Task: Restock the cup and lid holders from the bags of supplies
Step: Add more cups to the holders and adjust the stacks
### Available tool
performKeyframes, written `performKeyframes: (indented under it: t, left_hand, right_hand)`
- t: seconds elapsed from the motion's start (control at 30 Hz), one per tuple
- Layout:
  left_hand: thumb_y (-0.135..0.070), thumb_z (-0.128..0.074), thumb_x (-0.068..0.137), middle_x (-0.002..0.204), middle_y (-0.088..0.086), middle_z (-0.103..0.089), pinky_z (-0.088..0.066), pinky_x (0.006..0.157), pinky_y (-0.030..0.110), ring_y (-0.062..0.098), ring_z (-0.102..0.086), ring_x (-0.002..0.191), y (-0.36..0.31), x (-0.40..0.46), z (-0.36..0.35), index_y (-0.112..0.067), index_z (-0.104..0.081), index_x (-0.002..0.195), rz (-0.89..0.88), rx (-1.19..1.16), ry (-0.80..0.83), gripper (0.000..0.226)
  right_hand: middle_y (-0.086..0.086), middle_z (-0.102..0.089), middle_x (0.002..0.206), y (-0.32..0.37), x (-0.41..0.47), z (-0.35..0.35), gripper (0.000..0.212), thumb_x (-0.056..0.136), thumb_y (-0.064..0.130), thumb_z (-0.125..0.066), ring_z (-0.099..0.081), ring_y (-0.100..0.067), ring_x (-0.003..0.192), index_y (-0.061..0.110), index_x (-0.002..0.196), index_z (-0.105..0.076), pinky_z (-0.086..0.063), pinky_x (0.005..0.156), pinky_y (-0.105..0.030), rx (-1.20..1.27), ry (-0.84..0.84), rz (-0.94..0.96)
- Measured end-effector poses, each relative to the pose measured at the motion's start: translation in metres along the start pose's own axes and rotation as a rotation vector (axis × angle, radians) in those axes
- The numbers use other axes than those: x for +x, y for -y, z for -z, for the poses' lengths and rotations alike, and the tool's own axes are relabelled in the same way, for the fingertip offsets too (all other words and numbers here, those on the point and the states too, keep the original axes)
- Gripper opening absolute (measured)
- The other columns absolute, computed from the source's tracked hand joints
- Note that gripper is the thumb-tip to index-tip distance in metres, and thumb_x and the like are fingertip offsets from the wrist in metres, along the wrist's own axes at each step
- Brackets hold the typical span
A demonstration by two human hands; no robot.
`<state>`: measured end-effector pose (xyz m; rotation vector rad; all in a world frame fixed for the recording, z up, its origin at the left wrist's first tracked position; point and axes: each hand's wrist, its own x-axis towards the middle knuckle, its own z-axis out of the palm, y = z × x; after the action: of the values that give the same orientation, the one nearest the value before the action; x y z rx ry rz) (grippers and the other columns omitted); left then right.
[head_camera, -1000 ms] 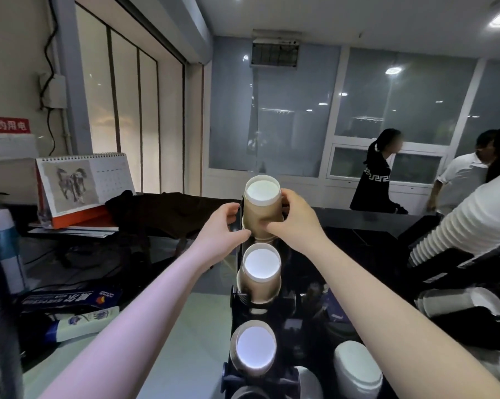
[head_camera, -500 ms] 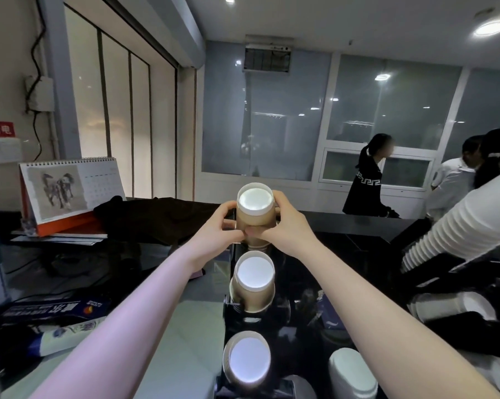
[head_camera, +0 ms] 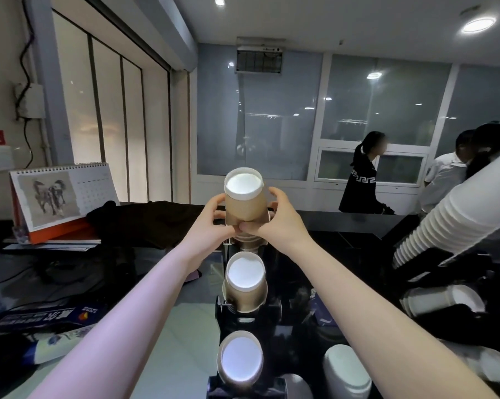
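Paper calendar (head_camera: 62, 197): stood far left on the desk, with a horse picture on it.
Dark cloth (head_camera: 151, 223): lay in a heap just right of the calendar.
Box (head_camera: 47, 315): lay flat, low on the left, with blue and white print.
Left hand (head_camera: 211, 223): was curled round the left side of the top cup, with the thumb at the cup's low end.
Top cup (head_camera: 244, 200): was brown paper, white inside, with its open mouth tipped toward the camera. It was held between both hands, right above the far slot of the holder.
Holder (head_camera: 228, 315): was a black rack in the middle that ran from far to near.
Middle cup (head_camera: 245, 280): sat in the next slot, below the top cup.
Near cup (head_camera: 241, 359): sat in the slot by the bottom edge.
Right hand (head_camera: 280, 220): was curled round the right side of the top cup, and its thumb met the left thumb under the cup.
Lids (head_camera: 346, 372): were white and sat low, right of the holder.
White cups (head_camera: 456, 223): were a long stack that lay tilted at the far right.
Lying cup (head_camera: 444, 300): was white and lay on its side below the stack.
People (head_camera: 364, 180): stood at the back by the windows.
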<state>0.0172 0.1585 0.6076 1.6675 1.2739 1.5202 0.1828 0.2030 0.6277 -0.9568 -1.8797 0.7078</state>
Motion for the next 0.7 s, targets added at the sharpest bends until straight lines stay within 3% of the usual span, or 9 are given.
performKeyframes:
  t: [0.1,0.23,0.43,0.57,0.63,0.7]
  left_hand:
    - [-0.032,-0.075,0.067,0.111,-0.003,-0.063,-0.050,0.070,0.013,-0.003,-0.062,0.095,-0.009,-0.006,0.002,-0.042,-0.044,0.127,-0.033,-0.038,-0.030,0.068]
    - [-0.040,-0.080,0.063,0.107,-0.005,-0.067,-0.053,0.078,0.020,0.008,-0.065,0.102,-0.028,-0.026,0.007,-0.037,-0.047,0.130,-0.102,-0.053,-0.044,0.075]
    - [-0.033,-0.080,0.069,0.106,-0.005,-0.067,-0.053,0.085,0.024,0.011,-0.065,0.103,-0.029,-0.072,0.008,-0.034,-0.055,0.122,-0.197,0.036,-0.039,0.059]
    - [-0.033,-0.078,0.070,0.106,-0.008,-0.068,-0.054,0.090,0.037,0.010,-0.065,0.101,0.001,-0.094,0.004,-0.037,-0.054,0.121,-0.100,0.170,0.004,0.057]
    - [-0.041,-0.076,0.067,0.107,-0.015,-0.067,-0.052,0.092,0.039,0.007,-0.063,0.103,0.014,-0.098,0.000,-0.039,-0.053,0.121,-0.059,0.228,-0.004,0.059]
    - [-0.048,-0.074,0.065,0.110,-0.019,-0.066,-0.050,0.095,0.036,0.002,-0.060,0.106,0.025,-0.098,-0.006,-0.039,-0.053,0.123,-0.015,0.288,-0.008,0.062]
  right_hand:
    - [0.017,-0.058,0.109,0.009,-0.005,0.007,0.067,0.063,0.039,-0.086,-0.057,-0.008,0.105,0.033,0.118,-0.049,-0.043,0.071,-0.015,0.026,-0.008,0.036]
    - [0.028,-0.058,0.103,0.027,-0.025,0.018,0.058,0.062,0.039,-0.087,-0.055,0.013,0.095,0.046,0.105,-0.048,-0.043,0.067,-0.005,0.089,-0.022,0.139]
    - [0.030,-0.059,0.110,0.033,-0.071,0.022,0.073,0.058,0.050,-0.083,-0.055,0.008,0.105,0.058,0.117,-0.041,-0.046,0.080,-0.010,0.027,0.047,0.255]
    - [0.031,-0.058,0.109,0.005,-0.089,0.009,0.070,0.061,0.041,-0.086,-0.050,0.016,0.103,0.059,0.111,-0.040,-0.041,0.073,-0.004,-0.069,0.116,0.188]
    - [0.031,-0.056,0.108,-0.009,-0.091,0.000,0.071,0.060,0.040,-0.088,-0.050,0.017,0.101,0.056,0.110,-0.040,-0.041,0.074,-0.004,-0.138,0.115,0.168]
    - [0.021,-0.054,0.118,-0.021,-0.089,-0.009,0.075,0.058,0.040,-0.089,-0.050,0.005,0.106,0.044,0.119,-0.045,-0.043,0.086,-0.013,-0.206,0.091,0.151]
